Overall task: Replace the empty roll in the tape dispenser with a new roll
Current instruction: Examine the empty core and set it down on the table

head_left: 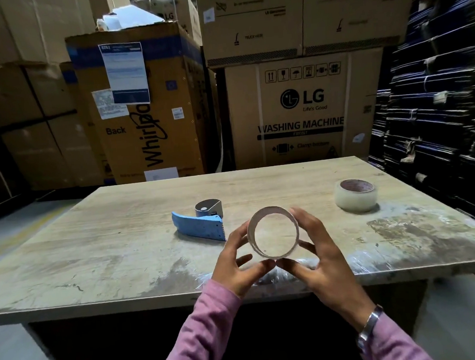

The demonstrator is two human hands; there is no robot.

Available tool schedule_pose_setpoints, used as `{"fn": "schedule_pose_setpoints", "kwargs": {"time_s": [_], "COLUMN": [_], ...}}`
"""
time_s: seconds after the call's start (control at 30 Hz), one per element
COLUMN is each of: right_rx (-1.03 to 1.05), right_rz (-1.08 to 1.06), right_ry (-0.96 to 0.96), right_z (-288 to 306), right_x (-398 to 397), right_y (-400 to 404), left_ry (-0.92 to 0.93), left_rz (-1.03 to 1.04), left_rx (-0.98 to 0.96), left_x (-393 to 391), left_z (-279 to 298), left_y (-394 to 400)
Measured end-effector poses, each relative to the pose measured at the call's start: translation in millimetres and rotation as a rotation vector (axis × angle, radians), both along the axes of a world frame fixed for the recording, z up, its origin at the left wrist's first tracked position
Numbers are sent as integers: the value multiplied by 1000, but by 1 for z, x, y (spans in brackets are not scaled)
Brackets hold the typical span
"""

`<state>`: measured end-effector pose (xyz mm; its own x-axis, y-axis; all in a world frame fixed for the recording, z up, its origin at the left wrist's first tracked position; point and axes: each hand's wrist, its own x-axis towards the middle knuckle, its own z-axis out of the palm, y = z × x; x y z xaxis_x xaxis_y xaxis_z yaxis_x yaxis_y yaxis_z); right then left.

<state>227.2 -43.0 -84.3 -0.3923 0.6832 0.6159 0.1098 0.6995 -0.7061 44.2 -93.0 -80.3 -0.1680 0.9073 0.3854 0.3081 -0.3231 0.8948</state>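
Two hands, left (238,260) and right (319,254), gripping empty roll (273,232) between them

A warehouse or stockroom for boxed appliances.
Tall stacks of cardboard cartons fill the back, among them an LG washing machine carton (300,109) and a Whirlpool box (142,107) with pasted shipping labels; bundled dark flat stock (434,101) is piled at the right, behind a worn wooden packing table (108,246).

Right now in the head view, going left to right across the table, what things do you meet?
Blue tape dispenser → empty cardboard core, held up between left hand and right hand → new clear tape roll, flat on the table.
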Motion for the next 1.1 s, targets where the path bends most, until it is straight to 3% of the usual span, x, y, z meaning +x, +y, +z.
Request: {"fn": "schedule_pose_setpoints", "kwargs": {"time_s": [0.33, 0.6, 0.83, 1.1], "right_rx": [157, 49, -53, -162], "right_rz": [-222, -360, -538, -619], "right_ry": [-119, -203, -377, -399], "right_z": [-7, 1, 3, -1], "right_x": [17, 79, 137, 169], "right_y": [12, 36, 60, 84], "left_ry": [249, 172, 350, 453], "left_rz": [43, -115, -252, -289], "left_rx": [48, -138, -283, -317], "left_x": [14, 65, 120, 161], "left_z": [8, 23, 24, 26], "left_y": [10, 59, 117, 151]}}
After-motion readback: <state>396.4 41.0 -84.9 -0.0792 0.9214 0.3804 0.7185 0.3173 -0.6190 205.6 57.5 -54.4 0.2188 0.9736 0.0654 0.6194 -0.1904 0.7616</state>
